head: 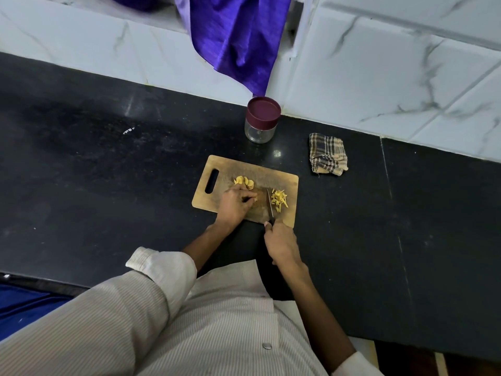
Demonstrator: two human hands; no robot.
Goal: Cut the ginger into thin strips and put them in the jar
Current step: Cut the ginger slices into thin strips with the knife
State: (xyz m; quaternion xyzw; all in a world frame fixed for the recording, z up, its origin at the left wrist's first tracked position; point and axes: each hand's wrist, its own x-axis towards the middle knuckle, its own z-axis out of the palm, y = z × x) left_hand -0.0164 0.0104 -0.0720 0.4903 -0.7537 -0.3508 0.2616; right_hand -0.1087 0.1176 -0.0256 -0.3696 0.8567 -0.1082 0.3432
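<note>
1. Gripping the knife [270,203], the right hand [282,244] holds it beside cut ginger strips [279,200] on the board [244,169].
2. Left hand [234,203] has curled fingers touching ginger slices [244,182].
3. Lidded jar [262,119] stands far on the surface [108,172]; no readable writing.

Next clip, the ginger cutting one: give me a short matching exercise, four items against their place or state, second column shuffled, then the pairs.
Items:
1. jar
2. ginger strips
3. checked cloth
4. knife

States:
A. folded on the counter, right of the board
B. lid on, beyond the board
C. gripped by the right hand
D. piled on the board, right of the blade

Pairs: 1-B, 2-D, 3-A, 4-C
</note>
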